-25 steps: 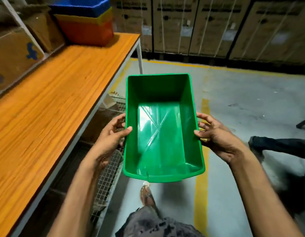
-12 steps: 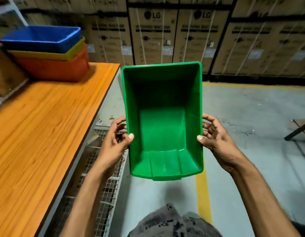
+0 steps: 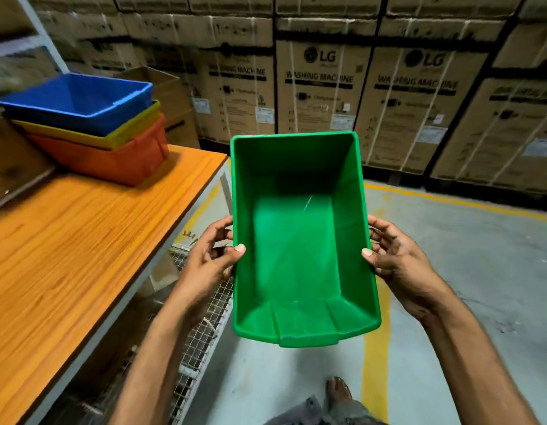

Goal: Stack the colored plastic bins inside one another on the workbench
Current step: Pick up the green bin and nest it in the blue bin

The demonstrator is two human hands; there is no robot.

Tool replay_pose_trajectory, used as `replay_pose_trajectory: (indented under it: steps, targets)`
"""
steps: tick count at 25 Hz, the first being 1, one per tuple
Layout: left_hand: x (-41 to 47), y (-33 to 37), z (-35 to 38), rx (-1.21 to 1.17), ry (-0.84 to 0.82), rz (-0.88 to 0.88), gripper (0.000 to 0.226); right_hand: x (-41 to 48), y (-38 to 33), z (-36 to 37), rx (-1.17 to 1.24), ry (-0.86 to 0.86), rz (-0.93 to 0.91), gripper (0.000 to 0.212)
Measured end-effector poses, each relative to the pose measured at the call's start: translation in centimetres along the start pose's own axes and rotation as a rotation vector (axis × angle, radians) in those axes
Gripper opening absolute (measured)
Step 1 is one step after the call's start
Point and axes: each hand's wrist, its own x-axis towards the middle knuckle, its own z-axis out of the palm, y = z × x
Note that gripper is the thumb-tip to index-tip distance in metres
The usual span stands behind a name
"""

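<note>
Boxes wall the aisle, both hands (image 3: pixel 299 265) gripping the green bin (image 3: pixel 299 240) beside the tabletop (image 3: pixel 82 240); a skewed drop could jam the far-corner stack (image 3: pixel 91 127).

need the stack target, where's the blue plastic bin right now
In the head view it sits upper left, the blue plastic bin nested on top of the yellow bin and orange bin at the wooden workbench's far end.

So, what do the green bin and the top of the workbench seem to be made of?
Green bin: it looks like moulded plastic with a smooth, slightly glossy finish; light glints on its floor, and the rim and sloped front lip are formed in one piece.
Workbench top: an orange wood-grain surface with straight streaks. Whether it is real wood or a laminate cannot be told. The frame under the edge looks like pale painted metal.
</note>
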Motion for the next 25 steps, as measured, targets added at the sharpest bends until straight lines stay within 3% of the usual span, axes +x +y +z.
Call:
replay_pose_trajectory:
  steps: [6, 9, 15, 19, 25]
  targets:
    - [10.1, 3.1, 5.7, -0.149, 0.253, -0.160, 0.029, 14.4, -7.2, -3.8, 0.105, -0.237, 0.299, 0.045]
    - [13.7, 4.4, 6.6, -0.272, 0.360, -0.238, 0.040, 20.0, -9.8, -3.7, 0.121, -0.355, 0.382, 0.043]
    - [19.9, 7.5, 5.5, -0.262, 0.462, -0.122, 0.021, 30.1, -13.2, -1.0, 0.093, -0.528, 0.280, 0.051]
    - [23.6, 9.6, 3.3, -0.168, 0.537, 0.008, 0.027, 35.8, -15.4, 3.4, 0.061, -0.544, 0.201, 0.049]
    - [27.9, 12.9, 0.4, -0.089, 0.562, 0.053, 0.051, 42.8, -19.8, 8.8, 0.153, -0.553, 0.117, 0.046]
